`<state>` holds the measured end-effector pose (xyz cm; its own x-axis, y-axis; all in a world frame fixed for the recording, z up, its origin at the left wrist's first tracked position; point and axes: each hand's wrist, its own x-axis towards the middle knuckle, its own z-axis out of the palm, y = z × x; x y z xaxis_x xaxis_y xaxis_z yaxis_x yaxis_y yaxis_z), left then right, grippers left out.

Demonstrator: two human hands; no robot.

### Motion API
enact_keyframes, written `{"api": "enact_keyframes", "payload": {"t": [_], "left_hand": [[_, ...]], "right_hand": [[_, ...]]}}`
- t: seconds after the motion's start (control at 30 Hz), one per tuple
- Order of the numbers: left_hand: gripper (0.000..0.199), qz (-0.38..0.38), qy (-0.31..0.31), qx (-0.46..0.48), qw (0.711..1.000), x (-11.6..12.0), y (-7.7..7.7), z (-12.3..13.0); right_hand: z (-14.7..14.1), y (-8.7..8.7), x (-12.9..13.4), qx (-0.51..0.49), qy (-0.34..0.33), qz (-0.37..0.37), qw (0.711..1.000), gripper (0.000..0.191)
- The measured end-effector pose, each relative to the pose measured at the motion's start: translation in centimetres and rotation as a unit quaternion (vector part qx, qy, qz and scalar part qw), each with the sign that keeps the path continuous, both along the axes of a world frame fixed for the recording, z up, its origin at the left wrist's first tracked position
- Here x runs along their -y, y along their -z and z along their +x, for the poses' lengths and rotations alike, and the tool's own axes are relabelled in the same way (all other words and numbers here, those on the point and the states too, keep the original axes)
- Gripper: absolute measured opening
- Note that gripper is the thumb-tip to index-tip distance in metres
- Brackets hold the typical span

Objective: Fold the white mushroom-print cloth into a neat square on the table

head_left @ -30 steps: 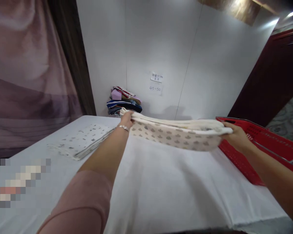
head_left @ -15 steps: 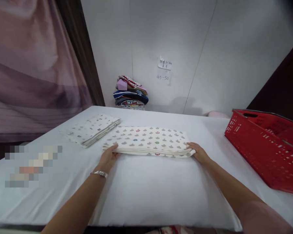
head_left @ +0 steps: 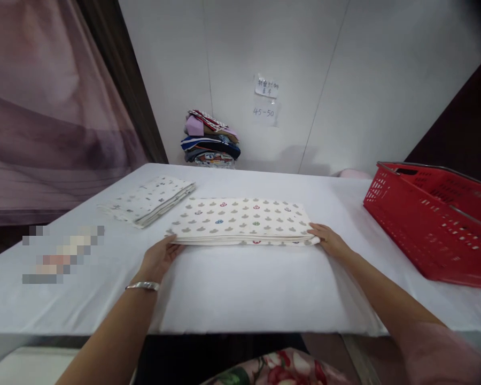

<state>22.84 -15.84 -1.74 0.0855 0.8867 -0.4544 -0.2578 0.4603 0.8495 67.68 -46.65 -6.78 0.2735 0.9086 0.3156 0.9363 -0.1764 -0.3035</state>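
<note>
Toward the near side of the table (head_left: 264, 294), the cloth (head_left: 240, 218) lies folded and broad, its stacked layers facing the person. Those layers look like the weak spot: uneven pinches could let the lower ones slide out or skew the near edge, and near the right end the underlayer already juts a little past the top. Pulling the two corners unequally might also pucker the middle, which nothing presses down.

Both forearms reach forward, spread apart. The left hand (head_left: 160, 258), bracelet (head_left: 142, 285) at its wrist, has its thumb on the near left corner and its fingers curled beneath; the right hand (head_left: 331, 243) grips the near right corner, fingers close together.

Farther off, the second cloth (head_left: 148, 199) lies folded on the left and the basket (head_left: 419, 230) stands on the right; beyond is a stack of clothes (head_left: 213, 144).
</note>
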Motion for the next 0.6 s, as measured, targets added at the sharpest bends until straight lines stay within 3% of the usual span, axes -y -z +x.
{"api": "enact_keyframes", "payload": {"t": [0.1, 0.17, 0.2, 0.27, 0.3, 0.43, 0.5, 0.6], "left_hand": [[0.025, 0.107, -0.096, -0.140, 0.980, -0.3, -0.1, -2.0], [0.036, 0.243, -0.127, -0.270, 0.923, -0.1, -0.2, -2.3], [0.036, 0.312, -0.109, -0.317, 0.889, 0.2, -0.3, -2.0], [0.027, 0.424, -0.011, -0.343, 0.838, 1.4, -0.5, -0.3], [0.021, 0.455, 0.053, -0.326, 0.827, 2.1, -0.6, 1.0], [0.010, 0.472, 0.288, -0.217, 0.805, 5.1, -0.5, 7.1], [0.008, 0.454, 0.337, -0.198, 0.801, 5.9, 0.0, 9.4], [0.006, 0.462, 0.354, -0.209, 0.786, 6.0, 1.2, 11.1]], "right_hand": [[-0.3, -0.4, 0.5, -0.016, 0.069, 0.039, 0.997, 0.046], [-1.5, -1.1, 0.2, -0.022, 0.101, 0.085, 0.991, 0.041], [-2.5, -1.4, -0.2, -0.023, 0.092, 0.104, 0.990, 0.037], [-5.0, -2.2, -1.6, -0.026, 0.030, 0.120, 0.992, 0.031], [-6.4, -2.6, -2.4, -0.027, -0.006, 0.118, 0.993, 0.028], [-10.8, -3.6, -5.8, -0.019, -0.070, 0.068, 0.995, 0.023], [-11.7, -3.6, -7.0, -0.008, -0.071, 0.037, 0.997, 0.021], [-12.0, -3.1, -7.7, 0.008, -0.057, 0.024, 0.998, 0.019]]}}
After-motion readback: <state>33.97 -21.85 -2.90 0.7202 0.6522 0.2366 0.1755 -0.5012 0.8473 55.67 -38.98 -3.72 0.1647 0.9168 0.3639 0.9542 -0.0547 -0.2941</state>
